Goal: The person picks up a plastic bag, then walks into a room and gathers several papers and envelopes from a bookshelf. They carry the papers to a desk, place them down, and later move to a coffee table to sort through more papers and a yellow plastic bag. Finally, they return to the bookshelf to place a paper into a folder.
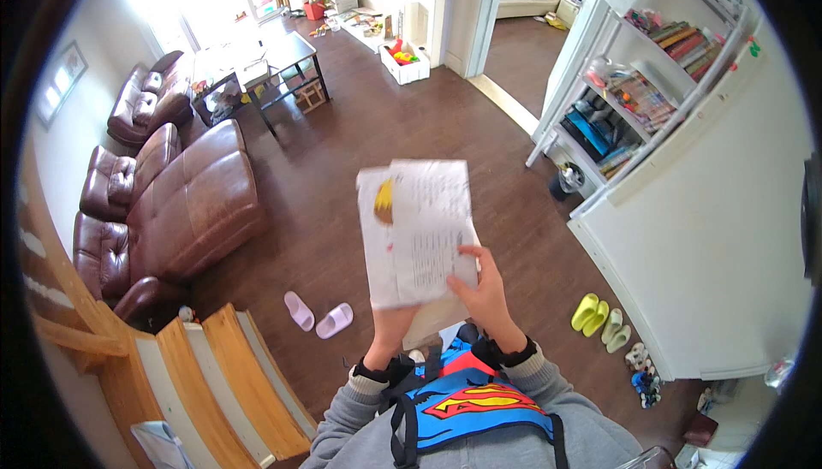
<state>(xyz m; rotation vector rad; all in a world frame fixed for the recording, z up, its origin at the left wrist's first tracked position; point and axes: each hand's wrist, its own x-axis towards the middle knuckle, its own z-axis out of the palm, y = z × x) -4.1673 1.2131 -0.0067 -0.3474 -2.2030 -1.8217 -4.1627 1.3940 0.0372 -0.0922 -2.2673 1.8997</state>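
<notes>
Several sheets of printed paper (427,231) are held up in front of my body, above the dark wood floor. The top sheet bears lines of writing and overlaps another with a yellow and brown picture on it. My right hand (485,289) grips the papers at their lower right edge, thumb on top. My left hand (392,328) holds them from below at the lower left, its fingers hidden behind the sheets. A blue, red and yellow apron (488,408) covers my chest over a grey top.
Wooden steps (225,379) lie at the lower left, with lilac slippers (334,320) beside them. A brown leather sofa (192,206) and a table (289,52) stand at the left and back. On the right are a shelf rack (642,116), a bin (565,181) and several shoes (594,316).
</notes>
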